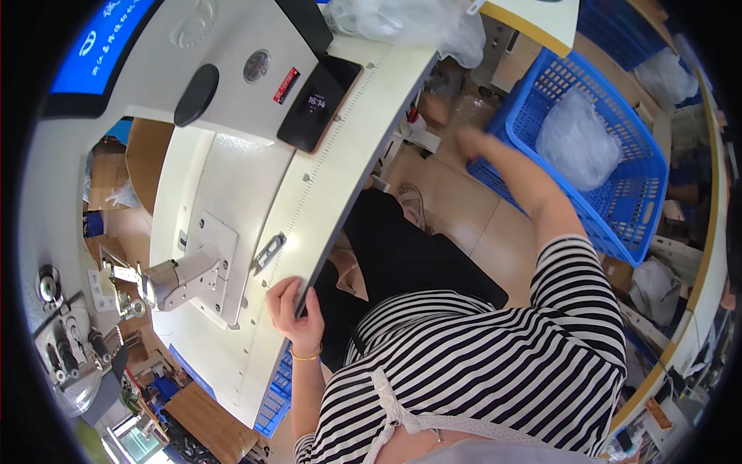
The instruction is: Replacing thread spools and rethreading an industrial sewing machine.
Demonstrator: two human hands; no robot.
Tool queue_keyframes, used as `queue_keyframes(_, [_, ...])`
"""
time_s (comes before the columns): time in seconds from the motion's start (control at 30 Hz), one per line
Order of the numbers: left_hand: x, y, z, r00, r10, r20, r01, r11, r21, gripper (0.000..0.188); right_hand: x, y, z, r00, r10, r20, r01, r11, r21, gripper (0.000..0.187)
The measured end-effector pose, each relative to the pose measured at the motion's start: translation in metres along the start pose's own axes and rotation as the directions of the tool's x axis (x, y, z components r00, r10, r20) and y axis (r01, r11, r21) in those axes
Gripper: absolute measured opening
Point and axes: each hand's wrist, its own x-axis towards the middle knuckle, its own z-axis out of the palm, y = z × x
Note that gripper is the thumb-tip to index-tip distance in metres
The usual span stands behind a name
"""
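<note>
My left hand (pixel 296 313) rests at the front edge of the white sewing machine table (pixel 309 203). Its fingers lie bent on the tabletop and the thumb stands apart, with nothing held between them. Just beyond those fingers lies a small metal tool (pixel 270 253), which looks like thread snips. My right arm reaches out to the far right, and my right hand (pixel 473 145) is smeared by motion beside a blue plastic basket (pixel 533 77). Whether that hand holds anything cannot be made out. Inside the basket sits a clear plastic bag (pixel 578 139).
A sewing machine (pixel 185 277) with a metal arm stands on the table. A dark phone (pixel 320 104) lies near its body, and crumpled plastic bags (pixel 410 27) sit at the table's far end. Cardboard boxes (pixel 202 421) stand below left. Tiled floor (pixel 456 209) shows between table and basket.
</note>
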Motion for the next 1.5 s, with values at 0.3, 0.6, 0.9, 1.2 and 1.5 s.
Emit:
queue_keyframes(0.3, [0.012,0.002,0.015,1.000,-0.007,-0.015,0.006,0.998,-0.069,0.024,-0.035,0.064,-0.217,0.297,0.386,-0.873,0.120,0.892,0.436,0.026])
queue_keyframes(0.6, [0.015,-0.011,0.002,1.000,0.025,-0.017,-0.027,0.992,-0.127,0.025,-0.019,0.048,-0.118,0.769,0.006,-0.640,0.060,0.995,0.080,0.042])
queue_keyframes(0.9, [0.003,-0.019,-0.038,0.959,-0.166,-0.229,0.026,0.857,-0.514,0.040,-0.198,-0.237,-0.179,0.909,-0.376,0.178,0.318,0.904,0.284,0.031])
queue_keyframes(1.2, [0.096,-0.087,-0.174,0.802,-0.204,-0.561,0.108,0.974,-0.201,0.020,-0.224,-0.418,-0.234,0.581,-0.715,-0.389,0.812,0.486,0.323,0.022])
queue_keyframes(1.5, [0.085,-0.079,-0.197,0.932,-0.357,0.059,0.245,0.506,-0.827,0.010,-0.197,-0.508,-0.266,0.593,-0.441,-0.673,0.767,0.056,0.639,0.020])
